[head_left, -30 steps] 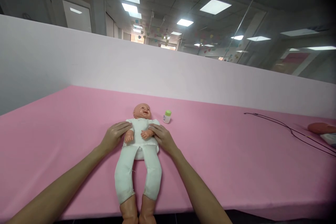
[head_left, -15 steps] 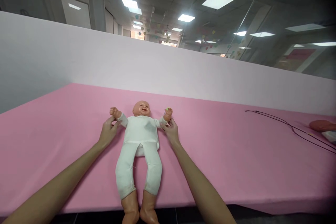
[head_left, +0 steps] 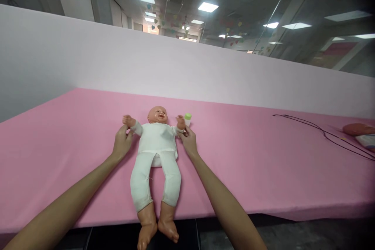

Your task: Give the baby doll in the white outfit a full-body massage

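My bare left hand [head_left: 121,142] is closed, thumb and fingers pinching the short white fabric sleeve [head_left: 136,127] just below the wrist of the smooth, bald, flesh-coloured plastic baby doll in white cloth clothes [head_left: 157,138]. I'd keep that pinch soft and on the cloth-covered forearm, so the small moulded plastic fist [head_left: 128,120] above it isn't twisted.

The doll lies on its back, left of centre on the pink cloth-covered desk [head_left: 249,164], head toward the far edge, both feet out past the near edge. With the legs overhanging, I should steer the arms without pulling the body toward me. Both arms are spread to the sides; matching their height and speed should keep the torso flat and straight.

My bare right hand [head_left: 189,141] is gripping the other sleeve in the same way, though some fingertips are hidden behind the arm. Just behind that wrist, toward the far edge, stands a small white bottle with a light-green cap [head_left: 188,117]; a wide swing on this side could knock it, so I'd mind my knuckles there.

Farther right, thin black cords [head_left: 316,126] run toward the right edge, well clear of my elbows.
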`<action>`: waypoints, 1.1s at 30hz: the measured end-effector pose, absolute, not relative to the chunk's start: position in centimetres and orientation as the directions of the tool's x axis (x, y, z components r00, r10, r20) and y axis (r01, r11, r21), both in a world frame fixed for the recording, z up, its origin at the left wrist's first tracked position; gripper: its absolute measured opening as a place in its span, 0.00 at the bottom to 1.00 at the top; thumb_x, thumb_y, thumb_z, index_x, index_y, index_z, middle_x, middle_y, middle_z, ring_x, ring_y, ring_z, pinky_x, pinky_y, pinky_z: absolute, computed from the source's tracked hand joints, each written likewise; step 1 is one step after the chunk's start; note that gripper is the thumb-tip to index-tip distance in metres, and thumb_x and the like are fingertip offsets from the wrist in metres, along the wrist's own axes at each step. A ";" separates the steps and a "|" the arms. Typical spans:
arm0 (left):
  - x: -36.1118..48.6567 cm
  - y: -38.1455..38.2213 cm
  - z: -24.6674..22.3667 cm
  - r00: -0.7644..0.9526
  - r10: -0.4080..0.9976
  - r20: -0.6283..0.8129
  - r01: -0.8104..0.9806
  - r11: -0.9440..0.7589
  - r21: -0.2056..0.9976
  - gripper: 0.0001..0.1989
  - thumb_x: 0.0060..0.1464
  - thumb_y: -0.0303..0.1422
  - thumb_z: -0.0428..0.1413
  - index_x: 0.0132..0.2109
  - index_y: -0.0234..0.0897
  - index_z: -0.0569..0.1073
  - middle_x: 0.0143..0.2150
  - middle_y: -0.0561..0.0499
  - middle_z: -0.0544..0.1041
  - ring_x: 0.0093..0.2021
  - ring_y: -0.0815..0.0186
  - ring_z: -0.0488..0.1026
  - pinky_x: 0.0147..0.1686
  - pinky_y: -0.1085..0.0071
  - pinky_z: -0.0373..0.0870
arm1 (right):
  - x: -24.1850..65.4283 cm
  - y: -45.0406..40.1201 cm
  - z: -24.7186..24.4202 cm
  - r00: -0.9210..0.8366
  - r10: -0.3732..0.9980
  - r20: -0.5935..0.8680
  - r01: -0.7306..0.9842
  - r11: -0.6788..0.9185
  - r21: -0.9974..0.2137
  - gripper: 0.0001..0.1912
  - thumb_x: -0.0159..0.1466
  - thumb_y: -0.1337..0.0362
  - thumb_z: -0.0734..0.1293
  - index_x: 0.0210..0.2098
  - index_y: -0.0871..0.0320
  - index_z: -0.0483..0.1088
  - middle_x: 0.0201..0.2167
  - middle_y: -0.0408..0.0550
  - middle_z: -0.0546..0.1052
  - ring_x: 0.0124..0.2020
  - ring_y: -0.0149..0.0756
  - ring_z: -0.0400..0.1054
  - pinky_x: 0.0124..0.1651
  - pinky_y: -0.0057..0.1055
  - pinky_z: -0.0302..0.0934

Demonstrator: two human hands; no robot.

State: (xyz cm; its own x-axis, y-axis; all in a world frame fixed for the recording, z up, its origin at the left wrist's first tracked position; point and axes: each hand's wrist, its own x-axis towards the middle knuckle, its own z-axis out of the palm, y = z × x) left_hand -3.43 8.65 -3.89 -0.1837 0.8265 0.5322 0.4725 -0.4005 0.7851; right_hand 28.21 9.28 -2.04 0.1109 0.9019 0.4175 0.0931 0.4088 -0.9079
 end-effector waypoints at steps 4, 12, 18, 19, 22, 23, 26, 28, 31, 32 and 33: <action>-4.9 10.2 -4.6 -0.312 0.921 0.231 0.080 -0.217 0.973 0.22 0.57 0.52 0.60 0.42 0.35 0.75 0.37 0.43 0.81 0.37 0.53 0.80 0.39 0.58 0.78 | 29.2 10.5 -2.9 0.325 0.937 0.128 -0.120 0.175 -0.977 0.19 0.56 0.49 0.77 0.38 0.54 0.73 0.28 0.47 0.81 0.25 0.40 0.73 0.23 0.31 0.61; -4.3 9.2 -3.8 -0.138 0.853 0.504 0.420 -0.411 0.809 0.15 0.65 0.44 0.55 0.47 0.36 0.77 0.46 0.42 0.82 0.43 0.55 0.79 0.40 0.62 0.76 | 28.9 9.8 -1.8 0.118 0.952 0.282 -0.033 0.287 -0.957 0.24 0.54 0.52 0.80 0.47 0.54 0.78 0.43 0.50 0.84 0.38 0.41 0.78 0.39 0.36 0.72; -3.5 8.5 -4.1 0.296 0.624 0.723 0.679 -0.670 0.300 0.21 0.68 0.27 0.47 0.58 0.44 0.80 0.59 0.42 0.79 0.57 0.54 0.74 0.46 0.60 0.75 | 28.3 8.7 -1.4 -0.256 0.878 0.404 0.127 0.445 -0.886 0.13 0.59 0.56 0.76 0.43 0.49 0.85 0.59 0.50 0.79 0.63 0.49 0.71 0.65 0.46 0.64; -3.4 8.5 -4.2 0.309 0.610 0.730 0.690 -0.671 0.269 0.22 0.68 0.26 0.46 0.58 0.45 0.80 0.59 0.42 0.79 0.57 0.54 0.74 0.45 0.60 0.75 | 28.3 8.7 -1.4 -0.257 0.876 0.408 0.133 0.450 -0.883 0.12 0.60 0.56 0.76 0.42 0.48 0.85 0.59 0.50 0.79 0.62 0.49 0.71 0.66 0.47 0.64; -3.1 8.3 -4.0 0.262 0.648 0.716 0.685 -0.647 0.335 0.22 0.66 0.26 0.47 0.58 0.44 0.80 0.58 0.42 0.80 0.57 0.54 0.74 0.47 0.60 0.75 | 27.9 8.8 -1.6 -0.207 0.886 0.415 0.109 0.442 -0.890 0.14 0.60 0.56 0.76 0.45 0.49 0.85 0.59 0.50 0.79 0.61 0.48 0.71 0.65 0.45 0.64; -2.9 8.2 -3.9 0.213 0.683 0.699 0.664 -0.626 0.409 0.21 0.66 0.28 0.48 0.59 0.44 0.79 0.59 0.42 0.79 0.57 0.53 0.74 0.48 0.59 0.76 | 27.8 8.9 -1.8 -0.170 0.897 0.408 0.077 0.425 -0.902 0.16 0.59 0.55 0.77 0.46 0.50 0.84 0.57 0.50 0.80 0.60 0.47 0.72 0.63 0.44 0.66; -2.9 8.2 -3.7 -0.047 0.797 0.603 0.519 -0.496 0.696 0.17 0.64 0.35 0.53 0.56 0.39 0.78 0.56 0.41 0.80 0.54 0.53 0.76 0.46 0.60 0.78 | 27.9 9.5 -2.3 0.023 0.944 0.328 -0.038 0.328 -0.944 0.20 0.56 0.52 0.79 0.46 0.54 0.80 0.44 0.47 0.83 0.42 0.40 0.76 0.45 0.36 0.71; -3.1 8.5 -3.7 -0.223 0.850 0.477 0.334 -0.394 0.857 0.16 0.63 0.41 0.55 0.52 0.36 0.77 0.51 0.40 0.81 0.48 0.53 0.79 0.43 0.60 0.79 | 28.2 10.1 -2.8 0.166 0.959 0.229 -0.109 0.249 -0.962 0.21 0.55 0.48 0.78 0.40 0.55 0.77 0.31 0.43 0.81 0.28 0.34 0.71 0.32 0.31 0.65; -4.0 9.2 -4.0 -0.321 0.909 0.266 0.045 -0.266 0.963 0.21 0.58 0.49 0.60 0.46 0.35 0.74 0.43 0.41 0.81 0.40 0.54 0.81 0.40 0.58 0.80 | 28.9 10.7 -3.3 0.263 0.959 0.101 -0.215 0.160 -0.963 0.23 0.54 0.43 0.78 0.37 0.54 0.74 0.23 0.41 0.76 0.22 0.32 0.66 0.25 0.30 0.58; -4.2 9.4 -4.1 -0.317 0.923 0.220 -0.010 -0.235 0.972 0.23 0.56 0.51 0.62 0.45 0.35 0.74 0.42 0.42 0.81 0.38 0.55 0.81 0.41 0.58 0.80 | 29.0 10.8 -3.3 0.271 0.959 0.081 -0.241 0.149 -0.959 0.23 0.53 0.43 0.78 0.37 0.54 0.75 0.23 0.41 0.76 0.22 0.32 0.66 0.25 0.30 0.58; -4.4 9.5 -4.1 -0.309 0.930 0.199 -0.030 -0.219 0.975 0.24 0.54 0.52 0.63 0.45 0.34 0.74 0.41 0.42 0.81 0.38 0.55 0.81 0.41 0.57 0.80 | 29.1 10.8 -3.3 0.272 0.959 0.078 -0.254 0.149 -0.956 0.24 0.53 0.44 0.79 0.37 0.54 0.75 0.23 0.41 0.76 0.22 0.32 0.66 0.25 0.29 0.58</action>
